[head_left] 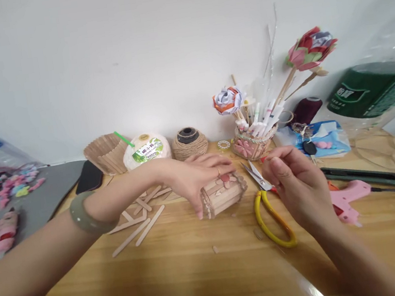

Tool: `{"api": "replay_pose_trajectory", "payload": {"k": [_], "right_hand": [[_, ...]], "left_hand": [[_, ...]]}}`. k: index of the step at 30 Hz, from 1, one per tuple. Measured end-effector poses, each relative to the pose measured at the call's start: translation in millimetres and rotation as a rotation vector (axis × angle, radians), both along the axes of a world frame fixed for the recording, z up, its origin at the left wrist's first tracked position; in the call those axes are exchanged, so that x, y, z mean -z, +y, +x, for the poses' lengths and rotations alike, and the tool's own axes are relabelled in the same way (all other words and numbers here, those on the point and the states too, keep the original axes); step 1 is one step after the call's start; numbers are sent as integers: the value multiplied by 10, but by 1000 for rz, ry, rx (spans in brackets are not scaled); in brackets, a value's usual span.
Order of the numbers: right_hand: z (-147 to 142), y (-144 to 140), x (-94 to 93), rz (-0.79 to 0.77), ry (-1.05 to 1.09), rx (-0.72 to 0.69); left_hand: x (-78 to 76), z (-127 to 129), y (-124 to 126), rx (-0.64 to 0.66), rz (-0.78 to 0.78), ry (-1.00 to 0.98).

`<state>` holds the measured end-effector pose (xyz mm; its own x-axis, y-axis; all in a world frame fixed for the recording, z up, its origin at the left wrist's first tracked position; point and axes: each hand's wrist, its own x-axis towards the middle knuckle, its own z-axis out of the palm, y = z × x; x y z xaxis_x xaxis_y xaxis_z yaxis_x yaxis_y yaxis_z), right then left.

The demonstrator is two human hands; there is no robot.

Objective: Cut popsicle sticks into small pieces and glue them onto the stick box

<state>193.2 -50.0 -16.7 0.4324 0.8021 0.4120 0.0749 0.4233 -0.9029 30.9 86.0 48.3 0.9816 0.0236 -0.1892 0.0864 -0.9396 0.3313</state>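
A small pot made of wooden craft sticks (226, 198) lies on its side on the table, with a red piece and pale pieces on its upper face. My left hand (201, 174) spans it from above, thumb at its near left end and fingers over the far side. To the right, my right hand (293, 178) is closed in a pinch above the table. A bit of red shows at its fingertips, too small to name. Yellow-handled scissors (274, 220) lie partly open between the pot and my right hand.
Loose craft sticks (141, 219) lie left of the pot. Behind stand a wooden-stick bowl (104, 153), a coconut with a green straw (146, 150), a twine spool (190, 144) and a decorated pen holder (252, 145). A pink glue gun (349, 197) lies right.
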Motion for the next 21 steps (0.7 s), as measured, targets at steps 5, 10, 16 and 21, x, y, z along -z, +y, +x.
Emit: {"api": "replay_pose_trajectory", "payload": {"k": [5, 10, 16, 21], "right_hand": [[60, -18, 1, -71, 10, 53], [5, -45, -69, -128, -107, 27], [-226, -145, -38, 71, -596, 113], [-396, -202, 10, 287, -836, 147]], "left_hand": [[70, -51, -14, -67, 263, -33], [223, -248, -133, -225, 268, -288], [553, -346, -466, -610, 323, -695], [623, -284, -684, -624, 397, -829]]}}
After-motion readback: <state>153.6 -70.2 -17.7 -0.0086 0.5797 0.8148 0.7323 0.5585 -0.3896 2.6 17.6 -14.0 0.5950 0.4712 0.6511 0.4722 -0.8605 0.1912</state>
